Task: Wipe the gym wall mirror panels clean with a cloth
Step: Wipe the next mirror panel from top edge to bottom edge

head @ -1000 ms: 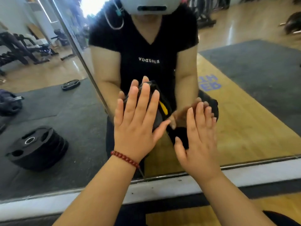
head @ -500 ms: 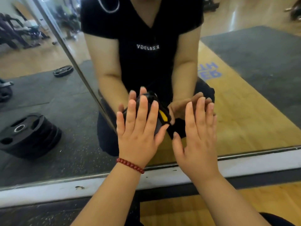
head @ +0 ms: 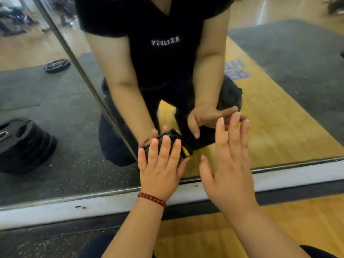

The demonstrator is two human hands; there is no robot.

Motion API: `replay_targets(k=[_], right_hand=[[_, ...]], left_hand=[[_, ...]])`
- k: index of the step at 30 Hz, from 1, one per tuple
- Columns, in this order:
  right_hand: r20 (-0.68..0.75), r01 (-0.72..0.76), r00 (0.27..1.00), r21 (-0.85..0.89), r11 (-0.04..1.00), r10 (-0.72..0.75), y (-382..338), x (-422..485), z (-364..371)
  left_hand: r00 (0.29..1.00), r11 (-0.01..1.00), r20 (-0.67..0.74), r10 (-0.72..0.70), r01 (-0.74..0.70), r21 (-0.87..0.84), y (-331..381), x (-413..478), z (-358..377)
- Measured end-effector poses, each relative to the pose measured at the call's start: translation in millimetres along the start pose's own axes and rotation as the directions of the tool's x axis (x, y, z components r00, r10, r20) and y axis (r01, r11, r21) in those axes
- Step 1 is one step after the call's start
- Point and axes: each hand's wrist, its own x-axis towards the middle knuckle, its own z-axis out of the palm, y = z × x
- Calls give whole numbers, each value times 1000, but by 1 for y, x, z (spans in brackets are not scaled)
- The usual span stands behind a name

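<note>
The wall mirror (head: 279, 108) fills most of the view, with a metal seam (head: 78, 64) between two panels running down to my left hand. My left hand (head: 160, 168), with a red bead bracelet on the wrist, presses a folded dark cloth with a yellow stripe (head: 184, 151) flat against the glass near the mirror's bottom edge. My right hand (head: 229, 164) is just to the right, fingers spread, holding nothing and slightly off the glass. The reflection shows a person crouching in a black shirt.
A white and dark baseboard (head: 74, 207) runs below the mirror. Wooden floor (head: 223, 229) lies under my arms. Reflected in the mirror are stacked black weight plates (head: 24, 144), a single plate (head: 56, 66) and grey mats.
My left hand slid the cloth down the glass toward the mirror's bottom edge. The right hand lifted off the glass and its fingers spread. My view tilted downward.
</note>
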Motion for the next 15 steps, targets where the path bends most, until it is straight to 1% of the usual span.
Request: replay_targets(k=[3,5,8,11,13,15], right_hand=[[0,33,999,2,999,-33,5,0,-2],[6,53,999,-8,999,-53,10,1,-2],[0,53,999,-8,999,-53,12,0,1],[-5,25,1000,-20,999,-25,8,-4,8],[-2,2,1000,-55,998,-2,3,-6,12],[5,-4,1000,-103,995,4,-1,-8,10]], left_hand=[[975,974,-72,-212,205,-102,10,30,-9],[945,945,-104,-309,293,-149,14,40,-8],[943,936,-74,-324,308,-172,23,20,6],[940,916,55,-336,340,-214,38,-20,13],[910,871,104,-401,414,-265,45,-23,10],[872,811,101,-479,483,-330,46,-2,1]])
